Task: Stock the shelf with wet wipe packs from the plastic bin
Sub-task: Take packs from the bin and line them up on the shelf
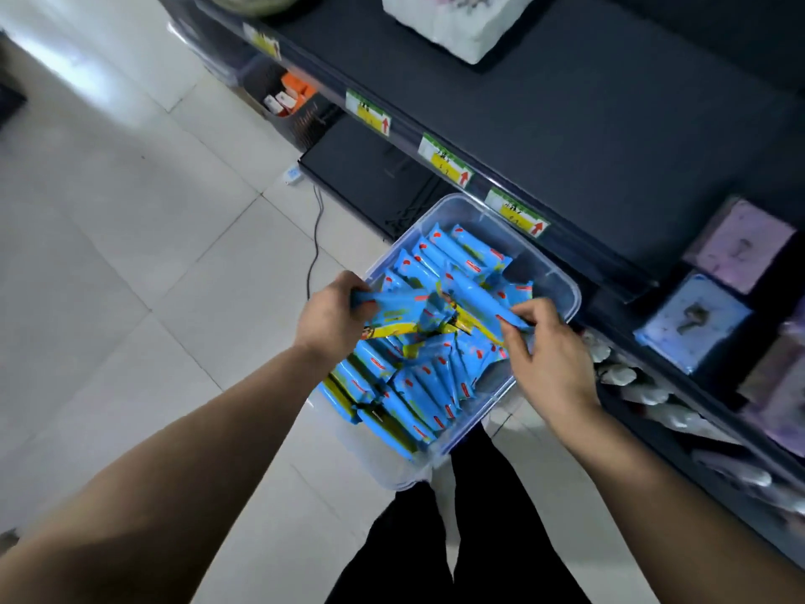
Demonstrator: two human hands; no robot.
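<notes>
**Gripping blue packs over the bin**

Reaching into the clear plastic bin [562,279] of blue wet wipe packs [418,385], the left hand [333,318] and right hand [551,355] each clench a pack. The bin's far rim sits under the dark shelf [566,124] edge, whose deck is largely bare. Price tags [444,161] blur. Pale tiled floor [109,255] lies open leftward.

Pale tiled floor [130,255] carries the clear plastic bin [562,294], a black box [361,167] and a white power strip [292,175]; the dark shelf [566,124] holds a white wrapped pack [461,24]
</notes>
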